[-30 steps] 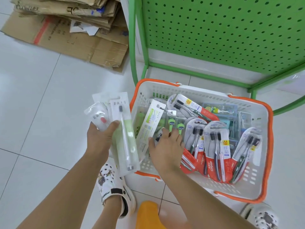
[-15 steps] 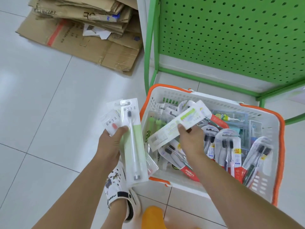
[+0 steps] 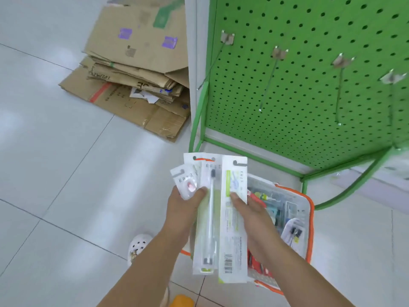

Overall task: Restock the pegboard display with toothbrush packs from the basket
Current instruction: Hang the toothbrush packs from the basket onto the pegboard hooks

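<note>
Nearest, at 6 o'clock, two bare forearms angled up toward the middle. Left hand [image 3: 184, 207] curled round a fan of flat toothbrush packs: thumb pressed on a small white pack [image 3: 185, 183] with a pink spot, fingers hidden behind a long clear blister pack [image 3: 207, 220] showing a slim brush with dark bristles. Right hand [image 3: 247, 212] gripping a long white-and-green carton pack [image 3: 232, 220], thumb flat on its face, barcode at the lower end, hang-slot at the top. Just behind, toward 4 o'clock, a white slatted basket [image 3: 311, 220] with orange rim, more glossy packs inside, blurred. A white perforated clog [image 3: 139, 245] at 7 o'clock on pale glossy tiles. Farther, at 1 o'clock, a green perforated pegboard [image 3: 298, 91] with long bare metal hooks [image 3: 269, 82]. At 11 o'clock, flattened brown cardboard [image 3: 137, 69], creased and stacked.
</note>
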